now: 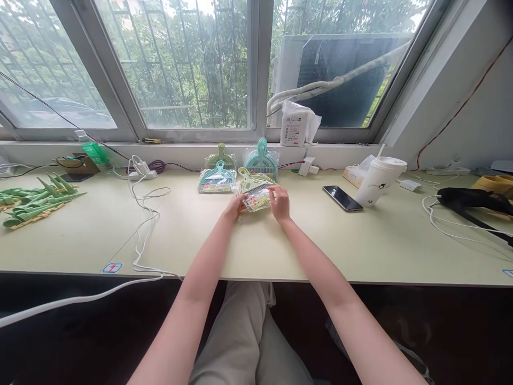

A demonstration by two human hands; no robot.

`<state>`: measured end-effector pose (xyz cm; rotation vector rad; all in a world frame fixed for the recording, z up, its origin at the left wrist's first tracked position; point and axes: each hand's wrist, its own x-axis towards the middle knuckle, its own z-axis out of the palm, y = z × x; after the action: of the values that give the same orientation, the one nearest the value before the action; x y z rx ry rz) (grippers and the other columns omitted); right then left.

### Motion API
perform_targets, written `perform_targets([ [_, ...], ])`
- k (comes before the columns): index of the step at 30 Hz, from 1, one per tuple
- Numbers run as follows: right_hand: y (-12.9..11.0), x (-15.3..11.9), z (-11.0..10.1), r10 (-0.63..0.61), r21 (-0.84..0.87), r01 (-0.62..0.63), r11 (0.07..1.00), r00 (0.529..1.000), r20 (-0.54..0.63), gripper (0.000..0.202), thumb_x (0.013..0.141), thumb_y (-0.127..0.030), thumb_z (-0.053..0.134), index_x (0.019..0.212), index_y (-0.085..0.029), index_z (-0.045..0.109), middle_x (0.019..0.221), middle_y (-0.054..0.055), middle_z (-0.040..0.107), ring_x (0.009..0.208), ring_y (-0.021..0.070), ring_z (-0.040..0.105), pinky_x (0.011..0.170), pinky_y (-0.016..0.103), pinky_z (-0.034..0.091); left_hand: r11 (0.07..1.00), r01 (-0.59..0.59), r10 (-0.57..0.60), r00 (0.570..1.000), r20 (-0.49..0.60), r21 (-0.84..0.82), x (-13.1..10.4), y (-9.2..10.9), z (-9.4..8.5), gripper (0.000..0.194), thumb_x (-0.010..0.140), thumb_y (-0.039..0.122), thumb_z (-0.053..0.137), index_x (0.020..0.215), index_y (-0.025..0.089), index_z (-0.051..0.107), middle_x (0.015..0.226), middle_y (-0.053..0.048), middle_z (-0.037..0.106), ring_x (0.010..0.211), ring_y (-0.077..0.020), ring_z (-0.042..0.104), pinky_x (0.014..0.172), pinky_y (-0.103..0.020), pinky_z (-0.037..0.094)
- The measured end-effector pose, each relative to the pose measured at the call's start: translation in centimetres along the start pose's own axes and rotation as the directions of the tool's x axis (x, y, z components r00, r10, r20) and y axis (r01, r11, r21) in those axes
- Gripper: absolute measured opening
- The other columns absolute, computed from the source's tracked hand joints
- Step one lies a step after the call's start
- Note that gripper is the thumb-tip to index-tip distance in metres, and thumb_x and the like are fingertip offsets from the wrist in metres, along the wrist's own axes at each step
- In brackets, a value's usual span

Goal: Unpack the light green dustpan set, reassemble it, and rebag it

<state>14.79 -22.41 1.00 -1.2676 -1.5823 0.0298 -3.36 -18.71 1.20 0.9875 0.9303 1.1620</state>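
Note:
A green dustpan-and-brush set (pixel 256 187) in clear plastic wrap is held tilted above the table. My left hand (pixel 235 206) grips its lower left edge, and my right hand (pixel 279 203) holds its right side with bent fingers. Just left of it a wrapped teal set (pixel 218 177) leans in front of a wrapped olive-green set (pixel 221 155). Behind the held set, a second teal set (pixel 262 158) stands against the wall below the window.
On the right lie a black phone (pixel 342 198), a white lidded cup (pixel 379 182) and a tissue pack (pixel 358 171). White cables (pixel 148 214) cross the table on the left, beside green plastic pieces (pixel 38 200). A white package (pixel 298 125) sits on the sill.

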Motion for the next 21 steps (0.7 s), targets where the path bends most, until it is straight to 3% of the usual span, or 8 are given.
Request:
perform_targets([
  [2, -0.4, -0.3, 0.3, -0.064, 0.011, 0.063, 0.998, 0.991, 0.122, 0.029, 0.098, -0.026, 0.038, 0.107, -0.021, 0.066, 0.110, 0.008, 0.069, 0.110, 0.0225, 0.058, 0.097, 0.032, 0.045, 0.999, -0.027, 0.026, 0.998, -0.058, -0.025, 0.2, 0.2, -0.4, 0.036, 0.072, 0.025, 0.072, 0.102, 0.016, 0.056, 0.085, -0.004, 0.069, 0.067, -0.0127, 0.067, 0.068, -0.026, 0.055],
  [4, -0.3, -0.4, 0.7, -0.047, 0.027, 0.043, 0.999, 0.982, 0.181, 0.030, 0.100, -0.029, 0.038, 0.101, -0.021, 0.067, 0.103, 0.008, 0.071, 0.104, 0.0226, 0.062, 0.090, 0.031, 0.047, 0.999, -0.033, 0.028, 0.992, -0.120, -0.042, 0.3, 0.3, -0.7, 0.035, 0.072, 0.024, 0.071, 0.103, 0.017, 0.055, 0.085, -0.003, 0.069, 0.066, -0.0121, 0.066, 0.069, -0.027, 0.055],
  [8, 0.7, -0.2, 1.4, 0.100, 0.100, -0.127, 0.987, 0.966, 0.237, 0.046, 0.103, -0.039, 0.031, 0.084, -0.021, 0.068, 0.086, 0.006, 0.072, 0.087, 0.0199, 0.067, 0.086, 0.030, 0.049, 0.998, -0.038, 0.030, 0.989, -0.146, -0.050, 0.6, 0.3, -1.1, 0.034, 0.074, 0.021, 0.067, 0.105, 0.018, 0.052, 0.088, -0.003, 0.069, 0.069, -0.0127, 0.066, 0.071, -0.028, 0.056],
  [12, 1.6, 0.1, 1.8, 0.305, 0.209, -0.365, 0.907, 0.913, 0.272, 0.041, 0.100, -0.043, 0.040, 0.081, -0.019, 0.068, 0.084, 0.006, 0.074, 0.085, 0.0196, 0.070, 0.085, 0.032, 0.053, 0.999, -0.051, 0.051, 0.998, -0.047, -0.012, 0.2, 0.3, -1.0, 0.040, 0.073, 0.024, 0.069, 0.108, 0.020, 0.051, 0.096, -0.005, 0.070, 0.076, -0.0152, 0.068, 0.075, -0.031, 0.057],
  [14, 2.0, 0.3, 1.9, 0.428, 0.280, -0.492, 0.824, 0.865, 0.261, 0.030, 0.094, -0.039, 0.053, 0.077, -0.019, 0.067, 0.080, 0.006, 0.074, 0.080, 0.0204, 0.071, 0.083, 0.034, 0.056, 0.999, -0.045, 0.045, 0.999, 0.028, 0.005, -0.2, 0.4, -0.7, 0.040, 0.073, 0.026, 0.068, 0.108, 0.020, 0.052, 0.098, -0.006, 0.071, 0.078, -0.0163, 0.069, 0.077, -0.032, 0.057],
  [17, 2.7, 0.7, 1.8, 0.592, 0.467, -0.633, 0.617, 0.765, 0.254, 0.012, 0.084, -0.028, 0.068, 0.079, -0.018, 0.066, 0.077, 0.003, 0.073, 0.074, 0.0184, 0.072, 0.083, 0.034, 0.059, 0.999, -0.046, 0.044, 0.992, 0.119, 0.014, -0.6, 0.5, -0.2, 0.044, 0.072, 0.025, 0.069, 0.111, 0.019, 0.051, 0.099, -0.007, 0.071, 0.078, -0.0172, 0.069, 0.079, -0.034, 0.057],
  [21, 3.4, 1.2, 1.7, 0.665, 0.677, -0.612, 0.409, 0.708, 0.238, 0.016, 0.077, -0.016, 0.074, 0.088, -0.016, 0.062, 0.085, 0.003, 0.073, 0.080, 0.0156, 0.073, 0.087, 0.031, 0.060, 0.999, -0.032, 0.025, 0.972, 0.235, 0.025, -0.8, 0.4, -0.2, 0.055, 0.071, 0.025, 0.073, 0.121, 0.020, 0.051, 0.101, -0.006, 0.072, 0.083, -0.0191, 0.070, 0.082, -0.036, 0.058],
])
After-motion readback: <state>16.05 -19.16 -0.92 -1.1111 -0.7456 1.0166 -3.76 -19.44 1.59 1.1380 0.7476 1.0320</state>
